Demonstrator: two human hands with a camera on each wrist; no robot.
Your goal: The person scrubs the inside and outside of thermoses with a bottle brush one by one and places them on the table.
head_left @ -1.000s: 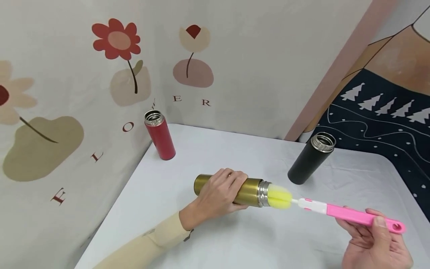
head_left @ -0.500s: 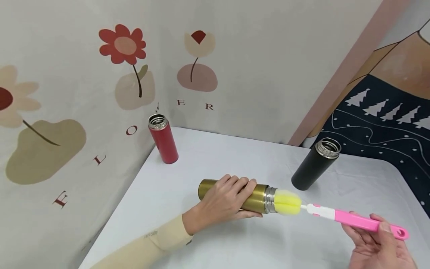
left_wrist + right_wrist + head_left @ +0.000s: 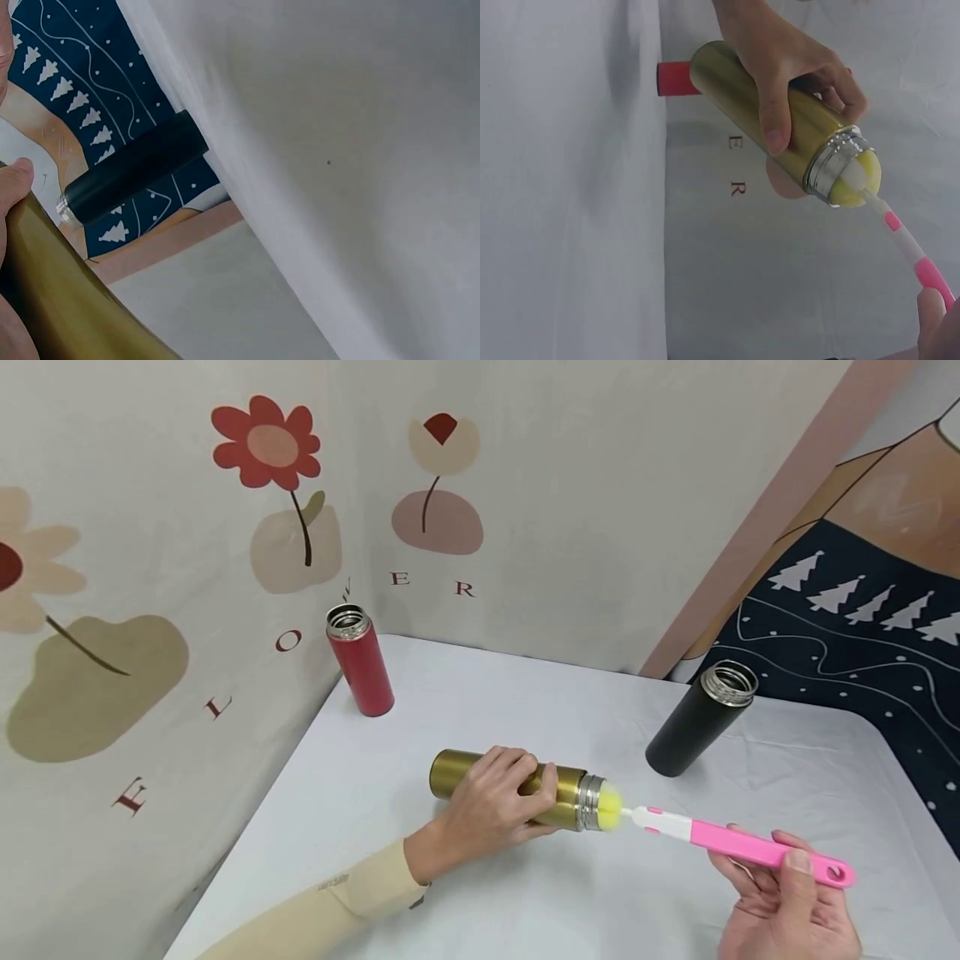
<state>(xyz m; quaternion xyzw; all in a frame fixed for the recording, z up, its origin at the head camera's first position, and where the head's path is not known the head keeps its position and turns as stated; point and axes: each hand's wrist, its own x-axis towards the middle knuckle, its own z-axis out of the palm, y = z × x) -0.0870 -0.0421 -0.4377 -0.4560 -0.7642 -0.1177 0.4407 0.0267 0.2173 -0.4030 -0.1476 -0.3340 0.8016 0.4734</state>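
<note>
The left hand (image 3: 487,806) grips the gold flask (image 3: 558,795), held horizontal above the table (image 3: 360,793) near its front edge. The right hand (image 3: 787,902) pinches the pink brush (image 3: 738,846); its yellow sponge (image 3: 609,805) now sits deeper in the mouth than a second ago, so scrubbing proceeds.

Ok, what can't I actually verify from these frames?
- Yellow sponge head: mostly inside the gold bottle in the head view; depth unknown.
- Left hand: in the left wrist view only a fingertip shows at the frame edge.
- Right hand: cut off by the bottom edge; its fingers on the pink brush handle partly hidden.
</note>
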